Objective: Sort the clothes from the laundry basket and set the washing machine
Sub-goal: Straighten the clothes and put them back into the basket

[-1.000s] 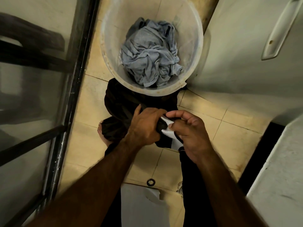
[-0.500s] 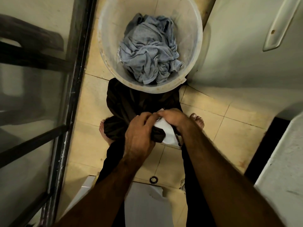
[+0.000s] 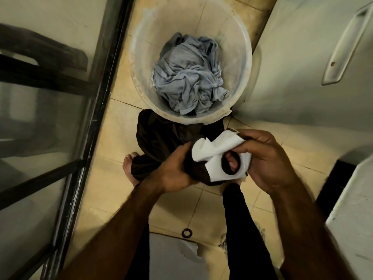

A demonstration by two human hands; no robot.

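A round white plastic laundry basket (image 3: 141, 81) stands on the tiled floor ahead of me, with a crumpled grey-blue garment (image 3: 187, 75) inside. Below the basket hangs a dark brown garment (image 3: 159, 138) with a white pocket lining (image 3: 214, 150) turned out. My left hand (image 3: 171, 170) grips the dark fabric from the left. My right hand (image 3: 266, 158) pinches the white lining, and a finger shows through a round hole in it.
A dark metal-framed glass door (image 3: 86, 118) runs along the left. A white appliance with a long handle (image 3: 343, 43) fills the upper right. Another white surface (image 3: 351, 219) sits at the right edge. A small black ring (image 3: 187, 233) lies on the floor by my feet.
The white pocket lining has been pulled further out of the dark garment. My right hand moved right and turned palm-side in, with a finger now through the lining's hole.
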